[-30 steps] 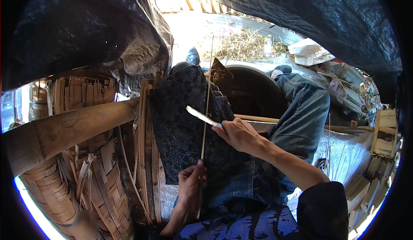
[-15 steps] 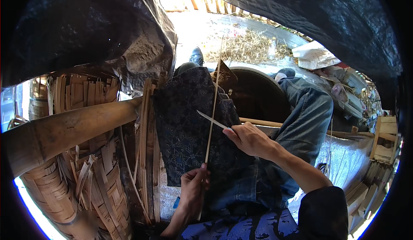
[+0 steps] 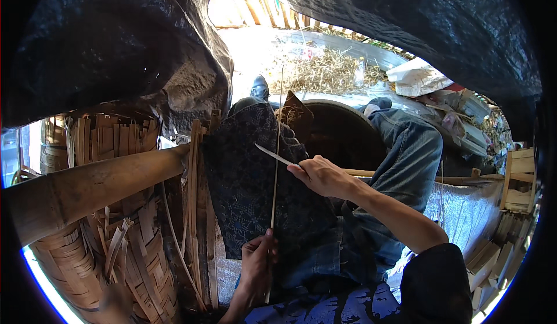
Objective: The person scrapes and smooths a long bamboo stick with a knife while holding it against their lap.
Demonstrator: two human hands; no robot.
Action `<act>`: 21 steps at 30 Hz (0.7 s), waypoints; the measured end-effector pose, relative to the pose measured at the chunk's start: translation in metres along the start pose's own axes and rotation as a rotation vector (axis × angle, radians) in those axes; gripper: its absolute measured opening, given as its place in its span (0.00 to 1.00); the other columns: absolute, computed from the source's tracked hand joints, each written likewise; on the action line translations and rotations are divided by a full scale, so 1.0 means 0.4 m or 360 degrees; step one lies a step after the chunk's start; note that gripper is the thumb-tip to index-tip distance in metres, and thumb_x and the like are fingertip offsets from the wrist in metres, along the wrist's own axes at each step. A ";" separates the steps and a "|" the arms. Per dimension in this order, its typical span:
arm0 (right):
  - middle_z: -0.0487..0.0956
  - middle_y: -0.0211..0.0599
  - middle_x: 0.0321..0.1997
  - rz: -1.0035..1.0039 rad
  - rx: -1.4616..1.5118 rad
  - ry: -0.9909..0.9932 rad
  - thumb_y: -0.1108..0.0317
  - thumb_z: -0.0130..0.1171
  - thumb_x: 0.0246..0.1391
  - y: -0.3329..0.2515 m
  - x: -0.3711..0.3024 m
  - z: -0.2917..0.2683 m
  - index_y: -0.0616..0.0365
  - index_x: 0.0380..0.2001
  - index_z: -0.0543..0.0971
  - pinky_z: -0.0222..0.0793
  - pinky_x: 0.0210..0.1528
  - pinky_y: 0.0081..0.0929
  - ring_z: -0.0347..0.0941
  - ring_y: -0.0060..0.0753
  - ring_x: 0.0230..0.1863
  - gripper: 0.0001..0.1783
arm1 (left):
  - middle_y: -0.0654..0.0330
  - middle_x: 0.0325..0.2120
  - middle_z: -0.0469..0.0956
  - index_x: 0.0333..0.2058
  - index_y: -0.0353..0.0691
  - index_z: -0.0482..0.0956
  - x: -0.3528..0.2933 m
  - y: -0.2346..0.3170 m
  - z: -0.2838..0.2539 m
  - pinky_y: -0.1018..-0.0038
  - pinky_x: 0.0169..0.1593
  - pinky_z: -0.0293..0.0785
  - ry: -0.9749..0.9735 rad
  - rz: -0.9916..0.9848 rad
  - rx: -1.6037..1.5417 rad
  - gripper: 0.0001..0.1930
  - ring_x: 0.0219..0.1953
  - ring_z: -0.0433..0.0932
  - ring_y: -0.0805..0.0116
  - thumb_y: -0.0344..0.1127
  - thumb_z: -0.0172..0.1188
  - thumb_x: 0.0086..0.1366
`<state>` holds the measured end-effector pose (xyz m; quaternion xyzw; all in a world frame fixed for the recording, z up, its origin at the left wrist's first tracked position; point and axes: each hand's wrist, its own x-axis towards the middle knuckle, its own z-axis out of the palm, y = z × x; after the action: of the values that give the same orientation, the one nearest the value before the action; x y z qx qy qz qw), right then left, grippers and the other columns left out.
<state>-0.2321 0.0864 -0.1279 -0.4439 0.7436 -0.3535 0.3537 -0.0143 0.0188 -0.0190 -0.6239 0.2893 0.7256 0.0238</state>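
One thin strip (image 3: 274, 196) runs through left grip (image 3: 256, 260)

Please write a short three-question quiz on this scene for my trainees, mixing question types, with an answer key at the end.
1. Multiple choice: Which hand grips the knife?
A) left
B) right
C) both

2. True or false: The left hand holds the thin pale strip at a spot lower in the picture than the knife.

3. Fill in the missing word: The thick pole lies toward the ____ side of the picture.

Key:
1. B, the right hand.
2. True.
3. left
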 end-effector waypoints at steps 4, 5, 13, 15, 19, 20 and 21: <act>0.71 0.58 0.16 0.0168 0.0010 0.0217 0.51 0.42 0.64 0.061 0.057 -0.027 0.66 0.16 0.72 0.65 0.24 0.46 0.71 0.59 0.22 0.31 | 0.67 0.13 0.68 0.23 0.37 0.75 -0.017 -0.020 -0.012 0.83 0.20 0.59 0.0031 -0.0044 0.0046 0.15 0.15 0.65 0.80 0.40 0.57 0.65; 0.71 0.59 0.17 0.0170 0.0016 0.0084 0.52 0.41 0.65 0.070 0.067 -0.040 0.66 0.17 0.73 0.65 0.23 0.46 0.72 0.59 0.23 0.31 | 0.67 0.13 0.68 0.23 0.37 0.75 -0.019 -0.018 -0.012 0.83 0.20 0.59 0.0032 -0.0044 0.0050 0.15 0.15 0.65 0.80 0.40 0.57 0.65; 0.71 0.55 0.15 0.0242 0.0317 -0.0016 0.53 0.39 0.65 -0.031 0.008 -0.047 0.67 0.24 0.71 0.65 0.23 0.44 0.72 0.57 0.19 0.27 | 0.67 0.13 0.67 0.24 0.38 0.74 -0.011 -0.013 -0.028 0.82 0.20 0.59 -0.0113 -0.0073 -0.0027 0.15 0.15 0.65 0.79 0.42 0.54 0.67; 0.70 0.54 0.13 0.0199 0.0268 0.0000 0.53 0.39 0.65 -0.043 -0.023 -0.046 0.68 0.27 0.70 0.65 0.22 0.42 0.72 0.53 0.17 0.25 | 0.67 0.13 0.67 0.24 0.38 0.74 -0.010 -0.013 -0.035 0.82 0.20 0.59 -0.0139 -0.0080 -0.0066 0.15 0.15 0.65 0.79 0.42 0.54 0.67; 0.69 0.52 0.13 0.0074 0.0261 0.0081 0.54 0.39 0.65 -0.038 -0.020 -0.046 0.66 0.26 0.69 0.64 0.21 0.42 0.70 0.53 0.16 0.25 | 0.67 0.13 0.67 0.24 0.38 0.74 -0.018 -0.019 -0.061 0.81 0.21 0.60 -0.0193 -0.0042 -0.0097 0.15 0.15 0.65 0.78 0.42 0.54 0.67; 0.69 0.52 0.12 0.0070 0.0230 0.0088 0.54 0.39 0.65 -0.030 -0.017 -0.038 0.66 0.25 0.70 0.64 0.21 0.43 0.70 0.54 0.16 0.25 | 0.67 0.13 0.67 0.24 0.38 0.74 -0.023 -0.021 -0.068 0.81 0.21 0.60 -0.0200 -0.0031 -0.0094 0.15 0.15 0.65 0.78 0.42 0.54 0.67; 0.69 0.51 0.12 0.0065 0.0199 0.0093 0.54 0.40 0.65 -0.026 -0.017 -0.034 0.65 0.24 0.70 0.64 0.21 0.44 0.70 0.55 0.17 0.25 | 0.67 0.13 0.67 0.24 0.38 0.74 -0.032 -0.024 -0.075 0.81 0.21 0.60 -0.0171 -0.0047 -0.0087 0.15 0.16 0.65 0.78 0.41 0.54 0.67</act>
<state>-0.2370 0.0917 -0.1109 -0.3953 0.7390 -0.4047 0.3660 0.0189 0.0174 -0.0123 -0.5887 0.2585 0.7652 0.0329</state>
